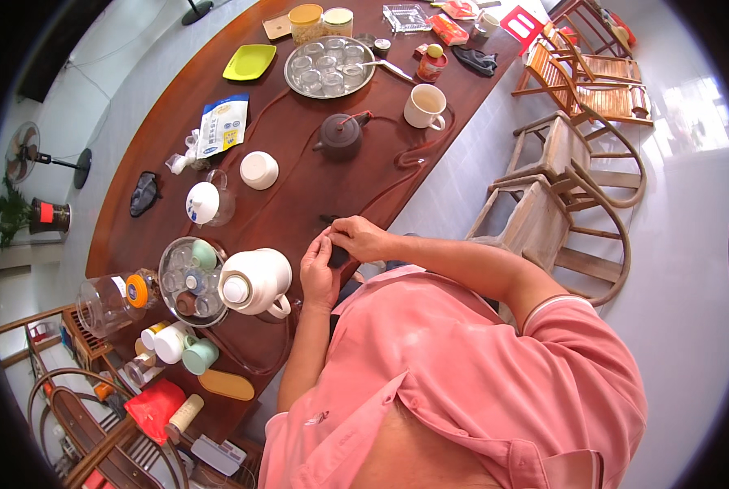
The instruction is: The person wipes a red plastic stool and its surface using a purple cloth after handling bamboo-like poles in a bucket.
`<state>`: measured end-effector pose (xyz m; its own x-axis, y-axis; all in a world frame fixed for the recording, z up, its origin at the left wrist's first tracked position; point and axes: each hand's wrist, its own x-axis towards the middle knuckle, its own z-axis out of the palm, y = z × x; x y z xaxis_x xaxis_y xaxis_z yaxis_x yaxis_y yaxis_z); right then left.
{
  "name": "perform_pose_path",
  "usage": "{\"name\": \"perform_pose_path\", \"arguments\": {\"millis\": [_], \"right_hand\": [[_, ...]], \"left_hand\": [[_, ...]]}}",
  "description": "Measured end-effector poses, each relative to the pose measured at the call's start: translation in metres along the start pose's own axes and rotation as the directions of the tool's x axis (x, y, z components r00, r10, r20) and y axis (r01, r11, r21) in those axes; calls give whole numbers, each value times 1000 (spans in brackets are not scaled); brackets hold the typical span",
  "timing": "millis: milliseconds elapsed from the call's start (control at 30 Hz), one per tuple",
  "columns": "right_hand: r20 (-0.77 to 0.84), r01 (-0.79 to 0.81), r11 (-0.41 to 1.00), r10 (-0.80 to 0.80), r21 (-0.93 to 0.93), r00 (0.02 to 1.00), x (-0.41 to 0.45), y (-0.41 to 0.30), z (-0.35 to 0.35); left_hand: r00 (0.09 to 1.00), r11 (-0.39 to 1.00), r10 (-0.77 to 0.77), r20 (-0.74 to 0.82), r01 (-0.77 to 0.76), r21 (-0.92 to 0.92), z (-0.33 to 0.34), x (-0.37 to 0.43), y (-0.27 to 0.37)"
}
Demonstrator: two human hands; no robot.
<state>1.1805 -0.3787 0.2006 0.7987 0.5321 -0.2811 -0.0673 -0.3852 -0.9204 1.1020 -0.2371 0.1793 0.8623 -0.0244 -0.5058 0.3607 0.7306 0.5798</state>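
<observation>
My left hand [319,275] and my right hand [359,237] meet at the near edge of the dark wooden table [303,214]. Between them is a small dark object [338,257], mostly covered by the fingers; its kind cannot be told. Another small black thing [329,218] shows just beyond the fingertips. Left of my hands stands a white thermos jug [256,281]. Farther up the table are a dark clay teapot [340,137] with a red cord, a white cup [259,170], a glass pot with a white lid [203,203] and a white mug [425,107].
A round metal tray [329,91] bears several glasses. A second tray [166,244] with cups is beside the thermos. A foil pouch [224,125], a green plate [249,62] and mugs [200,356] are on the table. Wooden chairs [532,214] stand at the right.
</observation>
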Motion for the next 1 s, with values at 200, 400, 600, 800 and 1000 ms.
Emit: {"name": "perform_pose_path", "arguments": {"millis": [200, 400, 600, 800, 1000], "right_hand": [[114, 218, 972, -207, -87, 972, 10, 9, -57], [-77, 336, 834, -407, -437, 910, 76, 23, -156], [126, 356, 608, -388, -710, 913, 150, 16, -216], [429, 375, 581, -48, -723, 902, 212, 42, -221], [452, 408, 622, -95, -669, 887, 215, 57, -224]], "left_hand": [[908, 802, 356, -222, -175, 570, -23, 31, -11], [637, 503, 661, -396, 15, 864, 3, 56, -17], [552, 552, 685, -476, 33, 833, 51, 70, -27], [578, 377, 748, -327, 36, 925, 56, 62, -36], [605, 527, 675, -422, 6, 850, 64, 57, -42]]}}
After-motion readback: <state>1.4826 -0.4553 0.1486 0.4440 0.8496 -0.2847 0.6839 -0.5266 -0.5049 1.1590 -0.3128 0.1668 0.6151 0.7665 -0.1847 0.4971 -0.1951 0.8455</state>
